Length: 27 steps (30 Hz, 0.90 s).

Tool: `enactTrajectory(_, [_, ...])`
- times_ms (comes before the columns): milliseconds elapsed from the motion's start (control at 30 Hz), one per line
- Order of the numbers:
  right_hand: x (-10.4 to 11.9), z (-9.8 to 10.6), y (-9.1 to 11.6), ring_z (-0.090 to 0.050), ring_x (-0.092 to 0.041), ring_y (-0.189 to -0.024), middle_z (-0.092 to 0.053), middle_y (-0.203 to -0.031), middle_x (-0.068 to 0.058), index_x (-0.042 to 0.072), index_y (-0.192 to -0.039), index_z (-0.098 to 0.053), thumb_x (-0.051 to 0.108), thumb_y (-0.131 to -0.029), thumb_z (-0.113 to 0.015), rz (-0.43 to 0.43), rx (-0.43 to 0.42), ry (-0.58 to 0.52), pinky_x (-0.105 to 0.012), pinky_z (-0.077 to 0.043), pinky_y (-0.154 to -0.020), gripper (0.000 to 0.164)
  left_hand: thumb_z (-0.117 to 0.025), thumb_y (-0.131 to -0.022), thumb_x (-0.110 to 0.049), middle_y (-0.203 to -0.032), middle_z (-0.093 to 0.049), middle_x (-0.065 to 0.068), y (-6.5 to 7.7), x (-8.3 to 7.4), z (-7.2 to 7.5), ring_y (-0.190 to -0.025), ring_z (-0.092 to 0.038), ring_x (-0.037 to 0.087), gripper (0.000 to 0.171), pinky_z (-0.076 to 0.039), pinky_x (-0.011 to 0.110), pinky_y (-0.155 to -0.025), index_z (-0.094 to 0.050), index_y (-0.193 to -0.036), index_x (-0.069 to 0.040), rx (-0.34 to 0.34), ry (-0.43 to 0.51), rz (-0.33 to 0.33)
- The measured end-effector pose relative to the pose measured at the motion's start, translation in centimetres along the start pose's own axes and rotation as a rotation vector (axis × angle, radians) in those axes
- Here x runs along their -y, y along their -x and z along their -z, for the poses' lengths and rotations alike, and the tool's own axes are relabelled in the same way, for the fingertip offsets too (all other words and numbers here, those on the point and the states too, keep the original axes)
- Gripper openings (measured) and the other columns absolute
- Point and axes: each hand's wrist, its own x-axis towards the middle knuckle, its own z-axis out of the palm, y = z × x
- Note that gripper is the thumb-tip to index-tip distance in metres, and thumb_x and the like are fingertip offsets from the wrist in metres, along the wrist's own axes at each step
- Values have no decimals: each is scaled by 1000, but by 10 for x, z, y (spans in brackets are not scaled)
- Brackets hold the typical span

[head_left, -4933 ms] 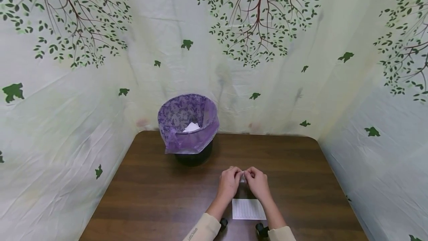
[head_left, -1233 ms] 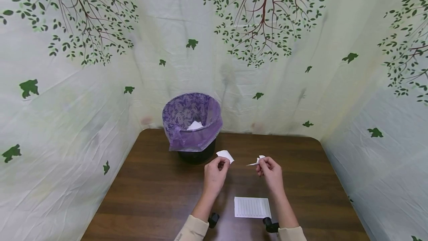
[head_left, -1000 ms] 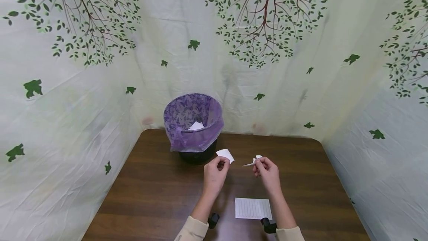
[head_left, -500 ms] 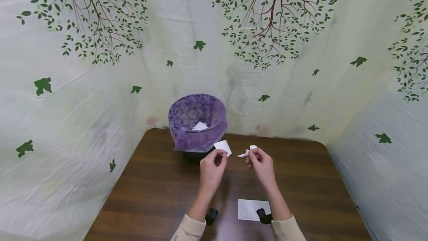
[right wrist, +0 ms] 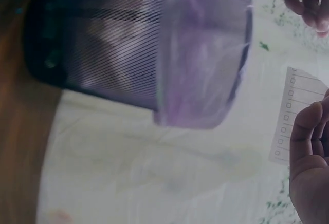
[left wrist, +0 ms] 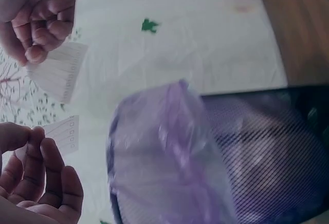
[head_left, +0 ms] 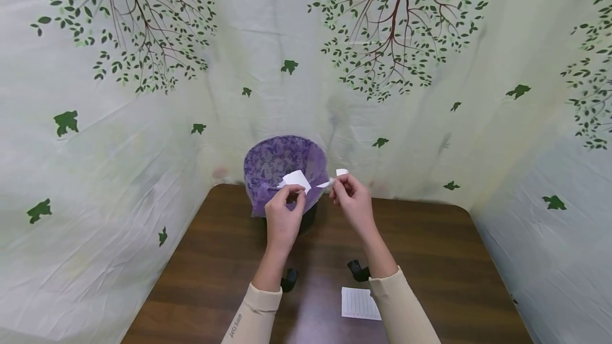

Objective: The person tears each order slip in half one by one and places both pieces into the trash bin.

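My left hand [head_left: 283,219] pinches a torn piece of white paper [head_left: 298,179] between thumb and fingers, level with the front rim of a purple-lined waste bin [head_left: 313,161]. To its right, my right hand [head_left: 355,203] pinches another torn paper piece [head_left: 341,172] just beside the bin's right edge. Printed lines and small boxes show on the left hand's paper [left wrist: 64,134] and on the right hand's paper [left wrist: 64,72] in the left wrist view. The bin's inside is partly hidden behind the left paper.
A lined white sheet [head_left: 359,303] lies on the brown wooden table [head_left: 430,259], partly covered by the right forearm. Black wrist-camera mounts [head_left: 289,280] hang by the forearms. A leaf-printed cloth [head_left: 411,147] stands behind and at both sides.
Earlier both hands worked together low over the table; then they parted, each with a torn paper piece. Since then they have moved forward, up and left to the bin.
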Motion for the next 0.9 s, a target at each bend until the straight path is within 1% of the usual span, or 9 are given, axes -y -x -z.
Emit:
enactTrajectory(100, [7,-12,-12,-58,-13,-61,-66,-75,-19,0,-94,-68,11,-104,-64,22,20,2,-26,-49,-57,15,-74,-94,0,-88,-78,11,-10,3,5,-75,-70,22,6,-59,33,-70,-76,-98,-3,-18,-9,1])
enactTrajectory(167, [9,-20,-19,-58,-12,-60,-66,-75,-18,0,-93,-68,13,-104,-64,35,34,6,-25,-49,-56,17,-73,-94,0,-88,-78,11,-16,4,9,-75,-71,23,5,-58,32,-70,-76,-98,-3,-25,-21,0])
enactTrajectory(233, [10,-27,-26,-57,-11,-59,-66,-73,-15,1,-93,-68,15,-104,-65,38,46,12,-23,-48,-56,19,-73,-95,0,-89,-78,11,-21,7,10,-76,-72,24,6,-58,33,-70,-76,-99,-3,-30,-31,2])
enactTrajectory(400, [6,-39,-38,-56,-12,-57,-64,-68,-3,3,-91,-68,19,-105,-65,22,62,33,-23,-46,-54,22,-72,-95,-1,-89,-77,13,-30,12,13,-77,-73,27,6,-60,40,-73,-76,-99,-1,-38,-64,19])
enactTrajectory(500, [1,-43,-43,-55,-13,-56,-62,-67,-1,4,-89,-67,20,-105,-65,1,74,64,-23,-46,-55,22,-72,-95,-2,-89,-77,14,-32,14,14,-76,-72,27,5,-59,41,-72,-75,-99,-1,-36,-96,43])
enactTrajectory(667, [-8,-49,-49,-55,-10,-56,-63,-68,-2,3,-92,-68,16,-104,-65,-38,105,94,-23,-47,-56,19,-72,-97,-9,-88,-78,11,-35,17,14,-75,-73,27,6,-59,43,-72,-76,-100,-5,-25,-175,109])
enactTrajectory(800, [-9,-51,-49,-55,-11,-57,-64,-70,-5,0,-98,-71,14,-104,-65,-60,141,86,-25,-48,-56,16,-73,-98,-13,-89,-79,8,-37,17,14,-75,-74,26,7,-58,46,-73,-76,-103,-9,-8,-229,153])
enactTrajectory(900, [-8,-52,-48,-56,-14,-58,-64,-72,-6,4,-105,-73,18,-105,-64,-60,172,101,-26,-48,-57,16,-73,-99,-13,-90,-80,8,-38,17,15,-77,-74,26,9,-58,47,-74,-75,-106,-9,6,-237,169])
